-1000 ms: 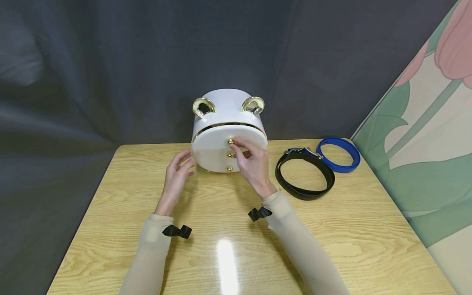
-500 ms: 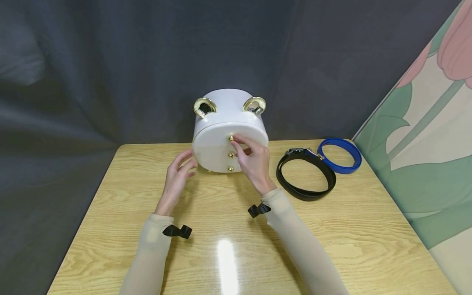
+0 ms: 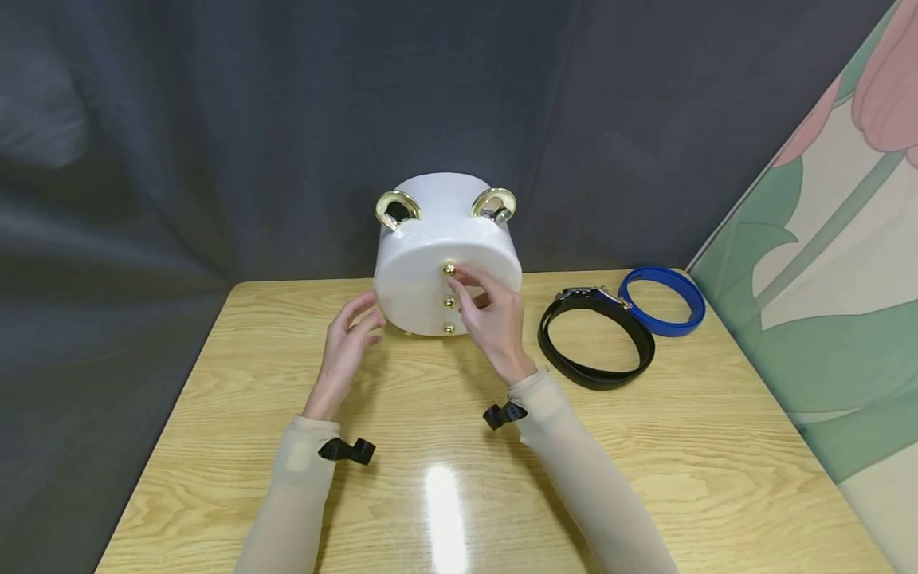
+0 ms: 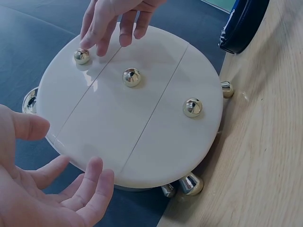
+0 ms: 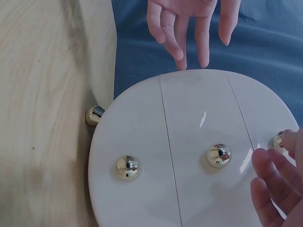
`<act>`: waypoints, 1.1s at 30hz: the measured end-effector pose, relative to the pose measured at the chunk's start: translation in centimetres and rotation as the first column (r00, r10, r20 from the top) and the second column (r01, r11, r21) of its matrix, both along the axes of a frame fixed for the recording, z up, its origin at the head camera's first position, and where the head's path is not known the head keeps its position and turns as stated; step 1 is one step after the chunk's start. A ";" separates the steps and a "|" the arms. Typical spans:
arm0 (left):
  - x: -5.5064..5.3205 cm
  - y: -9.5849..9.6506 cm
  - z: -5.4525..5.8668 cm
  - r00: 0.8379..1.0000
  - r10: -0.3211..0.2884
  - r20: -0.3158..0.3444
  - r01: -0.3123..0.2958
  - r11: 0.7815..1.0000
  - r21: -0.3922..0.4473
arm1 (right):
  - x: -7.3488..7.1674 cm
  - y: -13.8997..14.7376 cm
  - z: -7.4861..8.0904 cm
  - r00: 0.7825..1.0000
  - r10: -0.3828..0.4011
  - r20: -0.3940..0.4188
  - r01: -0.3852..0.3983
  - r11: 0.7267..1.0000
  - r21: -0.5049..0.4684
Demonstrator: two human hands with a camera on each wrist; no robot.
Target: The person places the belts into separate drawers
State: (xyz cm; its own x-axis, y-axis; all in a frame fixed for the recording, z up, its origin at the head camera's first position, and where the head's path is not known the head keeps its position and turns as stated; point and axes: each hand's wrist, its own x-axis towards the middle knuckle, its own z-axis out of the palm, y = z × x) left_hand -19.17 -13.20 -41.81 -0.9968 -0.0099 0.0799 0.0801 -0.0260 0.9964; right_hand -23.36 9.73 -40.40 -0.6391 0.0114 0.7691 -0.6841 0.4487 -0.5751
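A white rounded jewelry box (image 3: 409,291) with gold ear-shaped pieces stands at the table's back. Its front has two seams and three gold knobs, one each on the top, middle and bottom drawers. My right hand (image 3: 495,319) is at the top knob (image 4: 82,56); in the left wrist view a fingertip touches it while the other fingers hang loosely before the front. The middle knob (image 4: 131,77) and bottom knob (image 4: 192,108) are untouched. My left hand (image 3: 347,343) is beside the box's left side, fingers spread and relaxed, fingertips right at its edge, holding nothing.
To the right of the box a coiled black belt (image 3: 598,379) lies on the wooden table (image 3: 251,414), with a coiled blue belt (image 3: 674,328) touching it behind. A dark curtain (image 3: 301,119) rises behind the box; a flower-patterned panel (image 3: 825,359) bounds the right side.
The top drawer stood slightly out, with a gold-edged gap above it; it has gone in flush, my right hand moving with its knob. My left hand has stayed in place.
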 end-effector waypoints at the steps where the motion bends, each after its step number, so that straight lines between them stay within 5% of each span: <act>1: 0.0 0.1 0.0 1.000 -0.001 0.003 0.001 1.000 -0.004 | 0.1 0.1 -0.1 1.000 -0.005 0.003 0.005 1.000 0.004; 10: 0.0 0.3 -0.3 1.000 0.002 0.030 -0.002 1.000 -0.018 | 0.7 0.6 -1.6 0.995 -0.049 0.091 0.042 0.995 0.085; 18: -0.1 0.2 -0.7 0.993 -0.053 0.108 0.058 0.998 -0.037 | 0.7 0.6 -2.6 0.981 -0.057 0.187 0.027 0.986 0.163; 27: 1.3 0.3 1.8 0.975 -0.139 0.171 0.151 0.987 -0.062 | 0.5 0.4 -3.5 0.958 0.009 0.286 -0.050 0.990 0.135; 33: 1.2 0.2 1.6 0.972 -0.161 0.173 0.175 0.982 -0.072 | 0.3 0.2 -4.4 0.965 0.008 0.261 -0.027 0.997 0.070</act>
